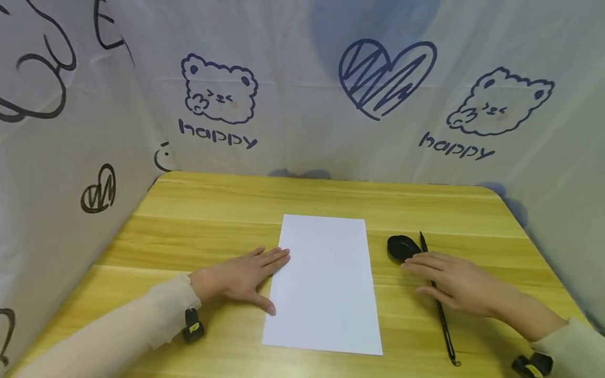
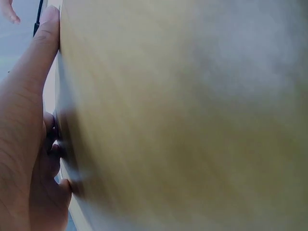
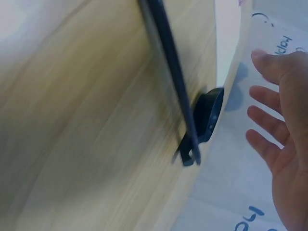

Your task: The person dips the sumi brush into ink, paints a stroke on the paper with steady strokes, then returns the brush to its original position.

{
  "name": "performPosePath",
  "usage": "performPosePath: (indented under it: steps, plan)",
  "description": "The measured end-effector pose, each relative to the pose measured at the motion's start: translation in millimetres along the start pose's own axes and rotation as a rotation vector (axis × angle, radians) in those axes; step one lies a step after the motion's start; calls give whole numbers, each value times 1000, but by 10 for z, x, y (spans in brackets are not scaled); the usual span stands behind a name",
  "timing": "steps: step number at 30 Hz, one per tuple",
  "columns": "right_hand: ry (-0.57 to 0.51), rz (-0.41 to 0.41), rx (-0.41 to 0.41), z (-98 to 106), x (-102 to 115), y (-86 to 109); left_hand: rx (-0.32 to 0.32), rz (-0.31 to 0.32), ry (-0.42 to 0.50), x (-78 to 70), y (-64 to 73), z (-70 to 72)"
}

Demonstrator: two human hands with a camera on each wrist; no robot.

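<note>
In the head view a white sheet of paper lies lengthwise on the table. My left hand rests at its left edge, fingers and thumb stretched out with their tips on the sheet. To the right lie a black writing brush and a small black ink dish, the brush's pointed end beside the dish. Over the brush is my right hand, fingers loosely extended and covering its middle. The right wrist view shows that hand apart from the brush, holding nothing.
The yellow wood-grain table has rounded far corners. White cloth printed with bears, hearts and words hangs behind it and along both sides. Black devices are worn at both wrists, below pale sleeves.
</note>
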State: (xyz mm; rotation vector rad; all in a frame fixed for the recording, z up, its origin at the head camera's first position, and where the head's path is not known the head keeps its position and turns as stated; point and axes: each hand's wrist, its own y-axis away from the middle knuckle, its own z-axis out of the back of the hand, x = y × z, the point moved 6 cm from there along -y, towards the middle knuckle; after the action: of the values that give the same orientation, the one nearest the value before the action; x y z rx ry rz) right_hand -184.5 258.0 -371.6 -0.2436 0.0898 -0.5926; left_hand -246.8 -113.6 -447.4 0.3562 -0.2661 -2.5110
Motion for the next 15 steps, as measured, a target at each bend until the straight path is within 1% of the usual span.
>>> performPosePath:
  steps: [5, 11, 15]
  plan:
    - [43, 59, -42, -6, -23, 110, -1, 0, -4, 4, 6, 1]
    - [129, 127, -58, -68, -22, 268, -1, 3, -8, -4, -7, -17]
    - [156, 187, -82, -113, -18, 359, -7, 8, -1, -16, -6, -28]
